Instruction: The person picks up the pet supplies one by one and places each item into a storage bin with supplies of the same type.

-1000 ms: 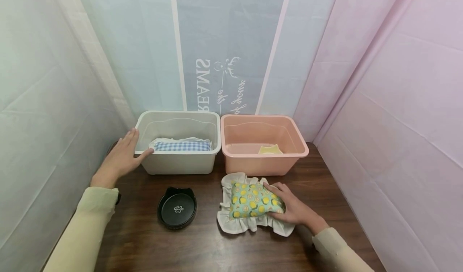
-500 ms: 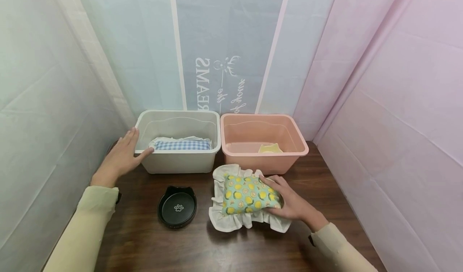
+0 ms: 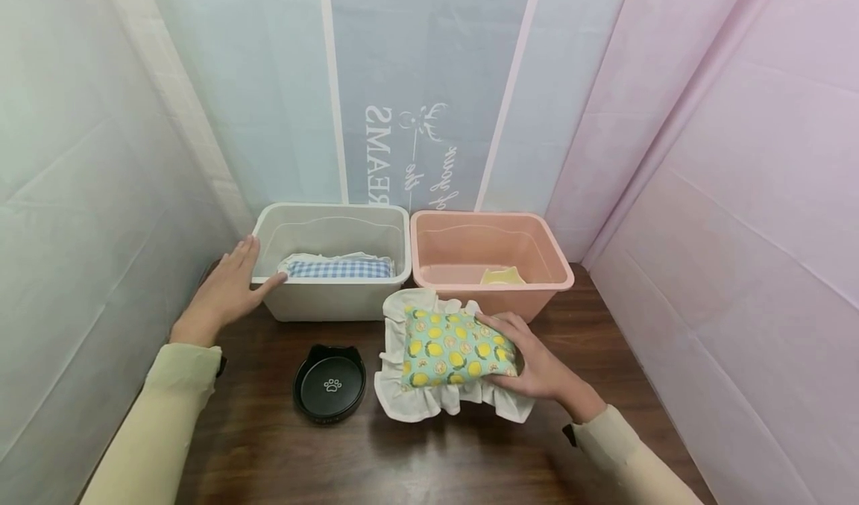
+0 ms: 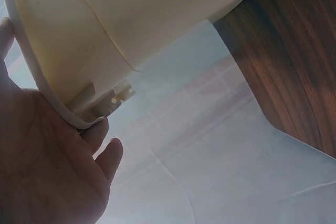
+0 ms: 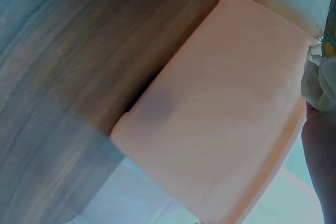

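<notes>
In the head view my right hand (image 3: 537, 367) grips the right side of a small cushion (image 3: 450, 344) with a lemon print and white ruffled edge. The cushion is raised over the table, its upper ruffle overlapping the pink bin (image 3: 499, 301). That ruffle also shows at the right edge of the right wrist view, beside the bin wall (image 5: 220, 98). My left hand (image 3: 224, 292) rests against the near left corner of the light grey bin (image 3: 335, 300), fingers extended and thumb spread at the rim. The left wrist view shows this hand (image 4: 52, 161) touching the rim.
A blue checked cushion (image 3: 338, 268) lies in the grey bin, and a pale yellow cat-eared item (image 3: 503, 276) in the pink one. On the dark wood table (image 3: 268, 453) sits a black cat-eared bowl (image 3: 330, 389) with a paw print. Curtain-like sheets (image 3: 429, 57) surround the table.
My right hand has lifted the lemon cushion off the table and carried it left and toward the bins. The left hand stays at the grey bin's corner.
</notes>
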The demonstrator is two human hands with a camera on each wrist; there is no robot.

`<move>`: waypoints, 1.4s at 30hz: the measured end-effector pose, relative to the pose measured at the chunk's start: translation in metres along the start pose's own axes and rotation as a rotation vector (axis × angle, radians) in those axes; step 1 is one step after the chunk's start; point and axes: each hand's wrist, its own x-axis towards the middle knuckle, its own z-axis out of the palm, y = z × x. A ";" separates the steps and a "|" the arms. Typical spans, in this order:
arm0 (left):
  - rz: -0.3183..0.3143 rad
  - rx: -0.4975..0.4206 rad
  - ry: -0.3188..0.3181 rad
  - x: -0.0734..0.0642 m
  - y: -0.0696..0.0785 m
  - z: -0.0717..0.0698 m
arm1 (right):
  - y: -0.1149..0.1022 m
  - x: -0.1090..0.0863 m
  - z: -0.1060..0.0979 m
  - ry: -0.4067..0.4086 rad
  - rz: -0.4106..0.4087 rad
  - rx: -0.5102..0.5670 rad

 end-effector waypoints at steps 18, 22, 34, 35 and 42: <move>-0.014 -0.017 -0.004 0.001 -0.002 0.003 | -0.013 0.034 -0.010 0.054 -0.105 0.142; -0.016 -0.011 -0.002 0.000 -0.001 0.003 | -0.014 0.041 -0.014 0.047 -0.082 0.131; -0.014 0.018 0.007 -0.003 0.001 0.002 | -0.053 0.073 -0.038 0.082 -0.068 0.105; -0.012 0.020 0.008 -0.002 0.001 0.002 | -0.053 0.075 -0.039 0.082 -0.057 0.109; -0.011 0.019 0.010 -0.002 0.003 0.001 | -0.013 0.086 -0.029 0.076 -0.001 0.084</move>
